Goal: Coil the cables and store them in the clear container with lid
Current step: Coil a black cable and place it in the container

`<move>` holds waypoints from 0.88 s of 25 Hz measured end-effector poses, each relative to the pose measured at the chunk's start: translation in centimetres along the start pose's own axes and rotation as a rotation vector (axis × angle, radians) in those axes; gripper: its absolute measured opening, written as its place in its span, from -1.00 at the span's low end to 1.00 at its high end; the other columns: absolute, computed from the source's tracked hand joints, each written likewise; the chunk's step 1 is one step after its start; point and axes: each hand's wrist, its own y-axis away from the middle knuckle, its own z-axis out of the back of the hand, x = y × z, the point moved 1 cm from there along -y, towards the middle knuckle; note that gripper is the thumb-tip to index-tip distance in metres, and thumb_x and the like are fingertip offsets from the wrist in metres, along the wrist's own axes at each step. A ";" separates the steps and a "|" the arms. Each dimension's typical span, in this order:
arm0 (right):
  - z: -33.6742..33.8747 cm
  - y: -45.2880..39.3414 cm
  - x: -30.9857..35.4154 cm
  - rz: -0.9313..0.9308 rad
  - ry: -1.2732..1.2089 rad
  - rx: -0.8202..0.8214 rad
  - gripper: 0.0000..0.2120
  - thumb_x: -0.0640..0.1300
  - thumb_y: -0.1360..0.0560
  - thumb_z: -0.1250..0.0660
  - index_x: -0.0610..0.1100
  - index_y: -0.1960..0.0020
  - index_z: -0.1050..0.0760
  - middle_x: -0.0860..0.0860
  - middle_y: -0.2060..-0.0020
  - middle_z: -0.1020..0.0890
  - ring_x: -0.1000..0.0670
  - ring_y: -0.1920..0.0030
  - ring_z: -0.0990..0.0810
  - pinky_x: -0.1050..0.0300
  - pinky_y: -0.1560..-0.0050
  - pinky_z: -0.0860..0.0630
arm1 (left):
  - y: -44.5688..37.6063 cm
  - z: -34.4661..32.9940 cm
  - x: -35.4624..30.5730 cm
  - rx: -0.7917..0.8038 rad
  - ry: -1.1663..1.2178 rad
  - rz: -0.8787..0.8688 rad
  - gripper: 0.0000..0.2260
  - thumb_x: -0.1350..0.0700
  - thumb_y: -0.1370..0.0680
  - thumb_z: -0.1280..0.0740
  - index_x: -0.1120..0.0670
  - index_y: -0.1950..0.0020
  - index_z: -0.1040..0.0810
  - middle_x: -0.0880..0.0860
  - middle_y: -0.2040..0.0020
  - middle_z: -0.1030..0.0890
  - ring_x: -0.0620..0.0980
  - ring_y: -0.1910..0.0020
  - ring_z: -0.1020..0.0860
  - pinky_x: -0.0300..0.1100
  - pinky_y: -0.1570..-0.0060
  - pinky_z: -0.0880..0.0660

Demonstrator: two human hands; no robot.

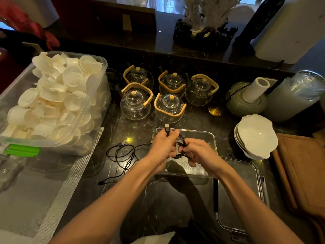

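Holding: left hand [164,147] and right hand [197,152], fingers curled round coil [182,147]
Box [210,138]: under hands
Cable [121,154]: 9 o'clock of box
Lid [246,184]: 4 o'clock

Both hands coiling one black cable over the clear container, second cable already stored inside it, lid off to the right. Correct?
Not quite. The head view shows the second cable loose on the counter left of the clear container, not inside. Otherwise right: left hand and right hand coil the black cable; lid off, right.

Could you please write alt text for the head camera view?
Both hands, left hand and right hand, hold a coiled black cable above an open clear container; a second cable lies loose on the dark counter.
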 end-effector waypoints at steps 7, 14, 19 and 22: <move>-1.2 -0.6 -1.2 0.264 0.346 -0.372 -0.82 -0.25 -0.54 -0.40 -0.05 -0.03 -0.44 0.10 0.41 -0.42 0.09 0.39 -0.37 0.12 0.36 -0.38 | -0.2 0.5 0.5 0.084 0.228 0.214 -0.86 0.15 -0.69 -0.24 0.08 0.06 -0.37 -0.04 0.41 -0.23 -0.18 0.55 -0.19 -0.35 0.60 -0.12; -2.6 -0.3 -1.9 0.676 1.077 -0.596 -0.78 -0.10 -0.58 -0.34 -0.08 -0.21 -0.58 -0.01 0.02 -0.68 -0.02 0.23 -0.65 0.12 0.38 -0.52 | -0.5 0.9 0.0 0.113 0.142 0.265 -0.63 -0.19 -0.69 -0.09 0.11 -0.08 -0.41 -0.03 0.38 -0.26 -0.15 0.50 -0.20 -0.32 0.56 -0.17; -2.0 -0.4 -1.7 0.717 1.009 -0.545 -0.78 -0.10 -0.60 -0.39 -0.05 -0.22 -0.65 -0.04 -0.20 -0.57 0.07 -0.07 -0.59 0.17 0.19 -0.58 | -0.5 1.2 0.2 0.107 0.099 0.288 -0.58 -0.23 -0.69 -0.04 0.10 -0.05 -0.42 -0.04 0.37 -0.26 -0.15 0.46 -0.18 -0.32 0.54 -0.13; -2.3 -0.6 -0.5 0.473 0.299 -0.515 -0.85 -0.19 -0.62 -0.36 -0.10 -0.15 -0.65 -0.01 0.00 -0.68 0.07 -0.03 -0.65 0.06 -0.02 -0.62 | -0.2 1.0 0.8 0.119 -0.017 0.259 -0.63 -0.20 -0.70 -0.08 0.09 -0.06 -0.44 -0.06 0.37 -0.26 -0.15 0.45 -0.17 -0.31 0.52 -0.10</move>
